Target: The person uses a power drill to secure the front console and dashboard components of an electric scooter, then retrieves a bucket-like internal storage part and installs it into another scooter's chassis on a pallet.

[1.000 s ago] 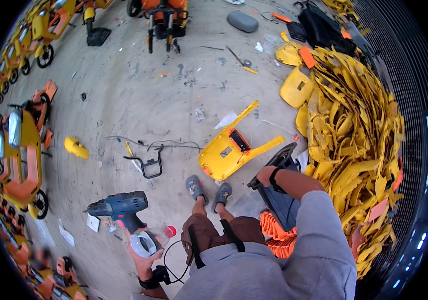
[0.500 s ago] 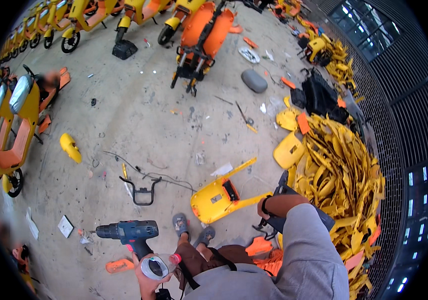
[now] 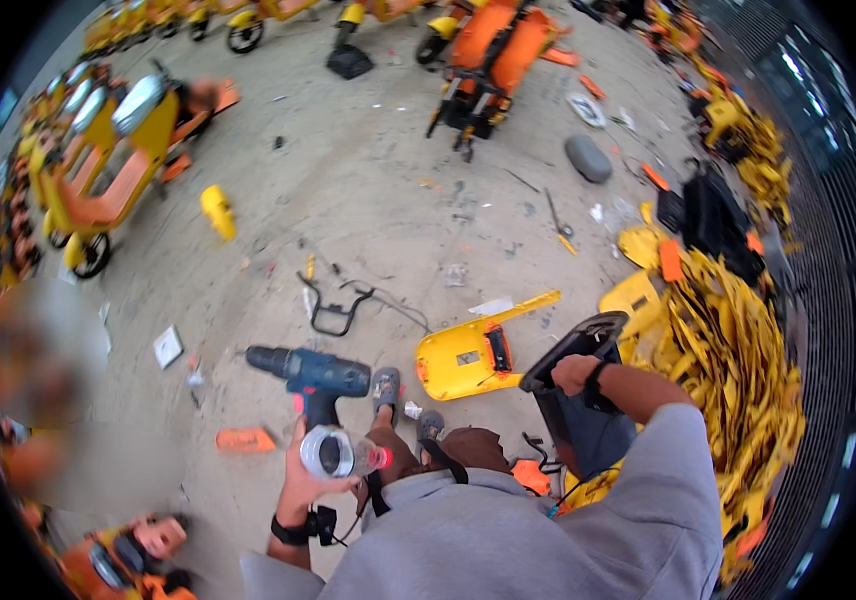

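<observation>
My left hand point(image 3: 300, 488) is closed round the handle of a dark blue cordless drill point(image 3: 333, 374), whose nose points left. The same hand holds a clear plastic bottle point(image 3: 332, 453) with a red cap, its round base facing up. At the right, my right hand point(image 3: 574, 374) grips the rim of a deep black tub-shaped plastic part point(image 3: 588, 435). My fingers are partly hidden at its opening. A yellow scooter panel point(image 3: 448, 361) with a dark insert lies on the floor between my hands, beyond my feet.
Yellow plastic panels point(image 3: 723, 370) form a large heap on the right. A black bent-tube rack point(image 3: 333, 318) and an orange piece point(image 3: 245, 439) lie on the concrete. Yellow scooters point(image 3: 113, 185) line the left and back; a stripped orange scooter point(image 3: 493, 70) stands ahead. A blurred person point(image 3: 43, 350) is at the left.
My view has turned left, so floor things sit farther right and higher. The black tub-shaped part now shows its opening. Both hands keep their holds, and a blurred person shows more at the left.
</observation>
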Demonstrator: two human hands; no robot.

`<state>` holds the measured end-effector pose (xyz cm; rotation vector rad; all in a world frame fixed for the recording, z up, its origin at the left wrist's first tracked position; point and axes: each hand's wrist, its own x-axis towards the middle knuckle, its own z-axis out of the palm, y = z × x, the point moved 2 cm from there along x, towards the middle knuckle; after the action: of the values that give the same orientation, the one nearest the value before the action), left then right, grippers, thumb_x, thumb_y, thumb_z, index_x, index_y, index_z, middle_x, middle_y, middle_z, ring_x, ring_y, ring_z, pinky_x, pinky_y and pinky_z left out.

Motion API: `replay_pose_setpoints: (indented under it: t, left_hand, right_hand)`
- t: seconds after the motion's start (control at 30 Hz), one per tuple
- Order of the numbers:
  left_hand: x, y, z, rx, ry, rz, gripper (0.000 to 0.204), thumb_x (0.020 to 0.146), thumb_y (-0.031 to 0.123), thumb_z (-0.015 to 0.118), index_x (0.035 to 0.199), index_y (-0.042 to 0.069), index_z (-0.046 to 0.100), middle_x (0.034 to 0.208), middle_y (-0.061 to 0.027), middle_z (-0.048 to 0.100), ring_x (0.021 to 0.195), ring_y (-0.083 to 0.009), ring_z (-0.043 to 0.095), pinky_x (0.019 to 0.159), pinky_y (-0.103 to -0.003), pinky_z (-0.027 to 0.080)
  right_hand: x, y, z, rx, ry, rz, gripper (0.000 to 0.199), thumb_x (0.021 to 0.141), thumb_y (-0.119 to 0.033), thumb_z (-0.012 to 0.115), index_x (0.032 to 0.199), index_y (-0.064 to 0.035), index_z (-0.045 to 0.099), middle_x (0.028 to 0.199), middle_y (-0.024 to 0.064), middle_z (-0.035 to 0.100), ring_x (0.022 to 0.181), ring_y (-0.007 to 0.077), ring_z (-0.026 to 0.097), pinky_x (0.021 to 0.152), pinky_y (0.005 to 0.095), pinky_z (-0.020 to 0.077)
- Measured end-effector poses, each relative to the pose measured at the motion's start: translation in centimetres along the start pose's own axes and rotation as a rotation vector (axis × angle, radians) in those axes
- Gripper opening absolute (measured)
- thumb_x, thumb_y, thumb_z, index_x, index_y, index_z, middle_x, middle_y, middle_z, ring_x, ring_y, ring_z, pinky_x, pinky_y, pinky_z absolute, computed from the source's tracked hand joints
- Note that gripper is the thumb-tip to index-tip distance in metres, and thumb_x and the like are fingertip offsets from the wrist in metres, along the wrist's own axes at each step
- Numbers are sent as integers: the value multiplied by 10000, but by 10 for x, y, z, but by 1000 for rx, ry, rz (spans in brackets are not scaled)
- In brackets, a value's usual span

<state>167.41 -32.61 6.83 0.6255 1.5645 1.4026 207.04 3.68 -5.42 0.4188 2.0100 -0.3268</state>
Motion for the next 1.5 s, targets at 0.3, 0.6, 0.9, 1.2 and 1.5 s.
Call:
replay_pose_setpoints:
  t: [0.3,0.6,0.9,1.2,1.5]
  left_hand:
    - [-63,14,21,237,-136,0,670,580,271,962,1132,23,674,1167,-79,523,1124,-201,535,996,-334,426]
    - [-23,44,0,890,-414,-88,616,644,363,919,1150,82,709,1043,-120,650,1009,-239,612,910,-360,478]
    - [22,77,19,1642,-703,-272,476,523,437,825,878,130,741,930,-141,607,1004,-328,575,719,-447,516]
    - [11,26,90,2433,-774,-169,430,833,312,622,1156,38,699,1085,-231,606,924,-407,569,536,-523,527]
    - [-3,17,99,2699,-627,-25,391,869,276,574,1172,62,699,1157,-245,520,962,-415,502,581,-530,511]
  right_hand:
    - [-17,-83,13,-87,917,-200,121,717,-145,658,837,-133,653,779,60,652,806,261,646,776,404,456]
    - [-15,-200,-35,-256,1024,-562,67,798,-158,608,773,-107,642,746,52,645,779,213,628,772,347,437]
    - [-5,-264,-13,-155,970,-877,94,759,-167,618,697,-100,637,702,40,613,745,199,598,759,328,434]
    - [1,-286,-22,-211,888,-964,90,765,-157,610,713,-88,633,700,51,607,747,210,594,767,334,440]
    - [-1,-304,-33,-217,899,-964,74,741,-151,608,720,-81,618,708,70,607,732,220,578,774,345,448]
